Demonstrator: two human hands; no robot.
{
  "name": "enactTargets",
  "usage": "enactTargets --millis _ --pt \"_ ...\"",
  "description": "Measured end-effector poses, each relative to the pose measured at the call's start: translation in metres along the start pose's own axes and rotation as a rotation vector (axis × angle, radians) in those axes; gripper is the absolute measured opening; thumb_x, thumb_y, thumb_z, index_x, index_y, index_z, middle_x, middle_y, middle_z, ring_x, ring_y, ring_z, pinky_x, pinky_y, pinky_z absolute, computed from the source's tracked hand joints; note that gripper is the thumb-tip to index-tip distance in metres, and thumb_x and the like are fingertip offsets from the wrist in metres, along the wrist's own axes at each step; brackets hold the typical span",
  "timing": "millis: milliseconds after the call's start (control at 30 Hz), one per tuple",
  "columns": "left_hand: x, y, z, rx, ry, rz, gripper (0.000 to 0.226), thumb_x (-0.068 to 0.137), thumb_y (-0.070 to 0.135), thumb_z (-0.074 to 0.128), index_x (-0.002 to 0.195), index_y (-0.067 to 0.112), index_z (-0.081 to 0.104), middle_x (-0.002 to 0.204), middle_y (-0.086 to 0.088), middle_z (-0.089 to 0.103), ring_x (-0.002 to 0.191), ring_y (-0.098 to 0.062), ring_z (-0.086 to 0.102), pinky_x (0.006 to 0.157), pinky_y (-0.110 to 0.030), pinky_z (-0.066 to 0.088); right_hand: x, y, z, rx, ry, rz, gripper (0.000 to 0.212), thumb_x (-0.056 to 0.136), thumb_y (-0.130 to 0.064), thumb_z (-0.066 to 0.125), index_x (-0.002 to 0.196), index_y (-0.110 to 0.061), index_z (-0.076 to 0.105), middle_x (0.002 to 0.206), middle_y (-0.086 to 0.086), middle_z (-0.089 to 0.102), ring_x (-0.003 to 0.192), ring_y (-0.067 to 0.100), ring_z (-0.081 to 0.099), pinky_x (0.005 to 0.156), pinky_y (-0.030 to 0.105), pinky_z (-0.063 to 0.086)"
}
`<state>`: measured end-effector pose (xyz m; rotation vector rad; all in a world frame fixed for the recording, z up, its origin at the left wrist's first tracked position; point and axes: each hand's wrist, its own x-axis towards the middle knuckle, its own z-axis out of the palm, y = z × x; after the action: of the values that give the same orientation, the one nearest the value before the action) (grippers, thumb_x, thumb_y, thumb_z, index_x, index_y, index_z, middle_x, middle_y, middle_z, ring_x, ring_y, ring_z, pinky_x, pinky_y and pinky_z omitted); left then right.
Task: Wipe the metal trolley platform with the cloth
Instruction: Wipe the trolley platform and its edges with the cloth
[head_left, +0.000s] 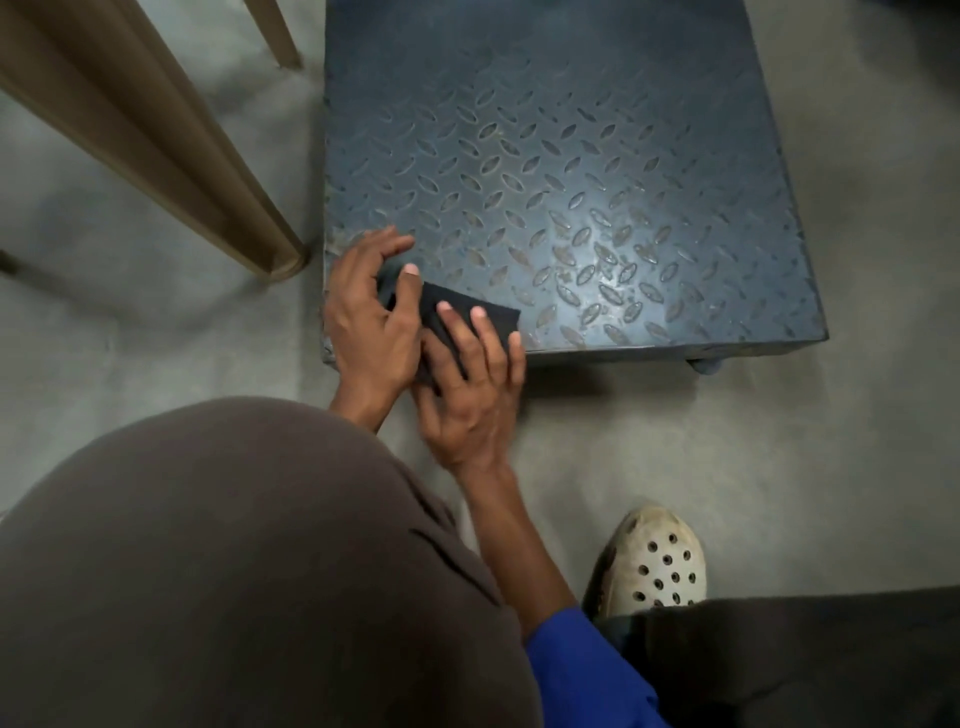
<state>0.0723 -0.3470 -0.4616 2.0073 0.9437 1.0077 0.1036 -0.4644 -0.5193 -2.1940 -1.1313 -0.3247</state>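
Left hand (369, 317) and right hand (467, 384) pressed cloth (501, 317), fingers loosely straight, at trolley platform (571, 182) near-left corner. Wiping looked barely started; rest of platform remained.

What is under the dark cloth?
The cloth lies on the trolley platform at its near left corner, left hand and right hand on top. The metal beneath is covered.
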Motion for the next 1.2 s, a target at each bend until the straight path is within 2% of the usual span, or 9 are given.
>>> enactTargets --millis 133,267,400,467,633,733,900,1000,1200 --pt "-0.007 0.0 0.005 0.057 -0.036 0.132 0.02 0.1 0.005 0.062 0.115 0.004 0.075 0.127 -0.01 0.072 0.129 -0.028 0.061 0.113 -0.045 0.044 0.011 0.047 -0.028 -0.096 0.128 0.195 0.045 0.103 -0.048 0.047 0.141 -0.029 0.064 0.153 -0.004 0.055 0.147 0.025 0.043 0.125 0.053 0.019" --pt "-0.018 0.001 -0.003 -0.047 0.054 0.032 0.02 0.104 0.006 0.058 0.113 0.006 0.075 0.122 -0.006 0.074 0.124 -0.023 0.064 0.107 -0.051 0.049 0.016 0.039 -0.026 -0.069 0.208 0.352 0.046 0.103 -0.047 0.046 0.139 -0.026 0.066 0.152 0.0 0.055 0.148 0.029 0.04 0.125 0.059 0.016" --pt "-0.017 0.005 -0.011 -0.143 0.145 -0.096 0.021 0.104 0.006 0.055 0.112 0.007 0.075 0.119 -0.005 0.074 0.118 -0.021 0.066 0.104 -0.049 0.051 0.002 -0.034 0.004 -0.055 0.027 0.108 0.048 0.1 -0.037 0.06 0.148 -0.027 0.057 0.158 -0.004 0.049 0.153 0.022 0.036 0.126 0.05 0.015" --pt "-0.015 -0.002 -0.019 -0.041 0.147 -0.023 0.021 0.1 0.002 0.057 0.108 0.006 0.076 0.118 -0.005 0.074 0.118 -0.02 0.066 0.105 -0.046 0.05 0.002 -0.047 0.009 -0.025 -0.068 0.038 0.059 0.098 -0.039 0.067 0.153 -0.026 0.051 0.16 -0.007 0.047 0.154 0.018 0.032 0.126 0.045 0.017" --pt "-0.023 -0.042 -0.033 0.056 0.071 0.051 0.026 0.101 0.0 0.054 0.117 -0.001 0.074 0.132 -0.015 0.07 0.135 -0.031 0.058 0.118 -0.045 0.042 0.024 -0.017 -0.034 0.079 -0.274 -0.115 0.045 0.11 -0.038 0.033 0.15 -0.036 0.052 0.162 -0.016 0.042 0.155 0.007 0.025 0.122 0.041 0.022" --pt "-0.029 -0.053 -0.035 0.087 -0.084 0.12 0.036 0.104 -0.001 0.046 0.134 -0.005 0.065 0.15 -0.021 0.056 0.151 -0.033 0.039 0.126 -0.041 0.03 0.023 -0.001 -0.047 0.037 -0.24 -0.035 0.048 0.11 -0.037 0.027 0.15 -0.038 0.052 0.161 -0.018 0.041 0.155 0.006 0.025 0.121 0.045 0.025" --pt "-0.011 -0.054 -0.046 0.17 -0.232 0.149 0.043 0.11 0.011 0.042 0.152 0.004 0.051 0.166 -0.013 0.039 0.16 -0.032 0.022 0.126 -0.06 0.023 0.012 0.022 -0.04 -0.058 -0.123 0.012 0.042 0.109 -0.038 0.038 0.148 -0.037 0.055 0.159 -0.017 0.045 0.154 0.01 0.03 0.119 0.051 0.028" --pt "0.004 -0.049 -0.048 0.387 -0.323 0.19 0.048 0.112 0.022 0.035 0.159 0.013 0.043 0.171 -0.006 0.03 0.162 -0.027 0.014 0.13 -0.055 0.014 0.011 0.004 -0.024 -0.064 -0.048 0.068 0.04 0.11 -0.04 0.04 0.145 -0.037 0.058 0.157 -0.017 0.048 0.153 0.01 0.033 0.118 0.05 0.028" --pt "0.013 -0.02 -0.024 0.582 -0.261 0.193 0.05 0.111 0.021 0.033 0.158 0.009 0.042 0.168 -0.01 0.035 0.16 -0.027 0.022 0.13 -0.048 0.015 0.011 0.03 -0.04 -0.117 -0.066 -0.024 0.041 0.11 -0.04 0.042 0.149 -0.037 0.053 0.16 -0.017 0.044 0.154 0.009 0.031 0.12 0.045 0.027"
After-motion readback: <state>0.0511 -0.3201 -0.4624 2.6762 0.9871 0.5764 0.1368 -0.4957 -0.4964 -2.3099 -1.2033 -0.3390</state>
